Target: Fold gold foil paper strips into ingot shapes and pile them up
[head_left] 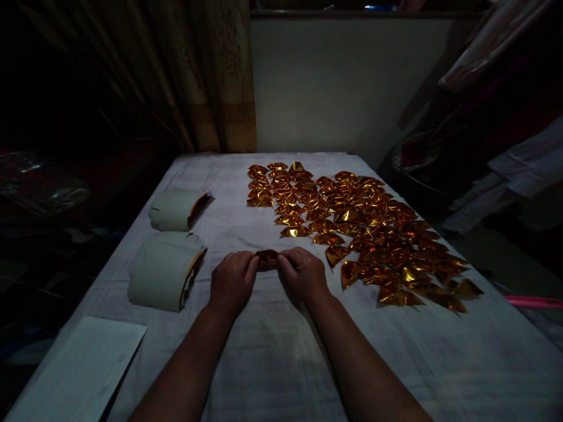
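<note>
Between my two hands, over the middle of the table, is a small folded gold foil paper ingot (267,258). My left hand (233,278) pinches its left end with thumb and fingers. The right end is gripped the same way by my right hand (305,271). Many similar folded gold foil pieces (360,217) lie in rows on the cloth, from beyond my hands over to the right. Two curved stacks of paper sheets (163,269), pale side up with gold showing at the edges, rest left of my left hand.
A white-clothed table (272,363) spreads under everything. A flat pale sheet or board (79,369) lies at its near left corner. Behind stand a curtain (220,76) and a pale wall (329,88). Clothes (528,158) hang at the right.
</note>
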`<action>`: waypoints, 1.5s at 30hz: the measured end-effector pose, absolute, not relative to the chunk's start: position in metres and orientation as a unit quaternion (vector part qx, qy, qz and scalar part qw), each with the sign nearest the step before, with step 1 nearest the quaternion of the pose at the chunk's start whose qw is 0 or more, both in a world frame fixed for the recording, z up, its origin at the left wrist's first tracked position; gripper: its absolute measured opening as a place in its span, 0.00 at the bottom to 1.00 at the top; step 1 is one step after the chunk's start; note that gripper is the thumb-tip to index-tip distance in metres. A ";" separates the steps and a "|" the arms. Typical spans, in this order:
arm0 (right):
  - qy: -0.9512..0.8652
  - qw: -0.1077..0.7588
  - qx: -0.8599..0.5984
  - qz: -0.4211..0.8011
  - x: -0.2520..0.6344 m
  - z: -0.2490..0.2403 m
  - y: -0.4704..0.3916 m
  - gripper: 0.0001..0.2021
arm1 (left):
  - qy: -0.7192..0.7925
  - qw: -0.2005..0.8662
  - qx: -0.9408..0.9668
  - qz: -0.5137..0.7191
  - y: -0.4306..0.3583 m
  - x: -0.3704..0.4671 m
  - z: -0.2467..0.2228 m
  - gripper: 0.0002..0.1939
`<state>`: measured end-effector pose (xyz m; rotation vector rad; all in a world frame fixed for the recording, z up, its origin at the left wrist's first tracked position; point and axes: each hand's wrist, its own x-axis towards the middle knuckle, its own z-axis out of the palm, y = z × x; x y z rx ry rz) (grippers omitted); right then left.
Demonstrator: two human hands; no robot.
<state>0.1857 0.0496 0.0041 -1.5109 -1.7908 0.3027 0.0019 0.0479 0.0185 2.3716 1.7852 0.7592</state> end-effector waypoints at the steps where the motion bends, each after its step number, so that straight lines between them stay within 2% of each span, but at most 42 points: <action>1: -0.705 0.372 -0.595 0.102 0.188 0.005 0.051 0.09 | 0.582 0.044 0.774 0.246 0.048 0.003 0.020 0.13; 8: -0.703 0.362 -0.610 -0.057 0.218 0.018 0.058 0.10 | 0.585 0.073 0.772 0.237 0.047 0.003 0.027 0.13; 15: -0.672 0.318 -0.657 -0.122 0.241 0.018 0.061 0.07 | 0.592 0.062 0.766 0.242 0.047 0.002 0.024 0.12; 29: -0.633 0.266 -0.716 -0.122 0.240 0.017 0.060 0.07 | 0.610 0.069 0.760 0.214 0.049 0.001 0.022 0.14; 45: -0.655 0.315 -0.674 -0.134 0.230 0.016 0.066 0.07 | 0.613 0.072 0.758 0.212 0.050 0.000 0.022 0.13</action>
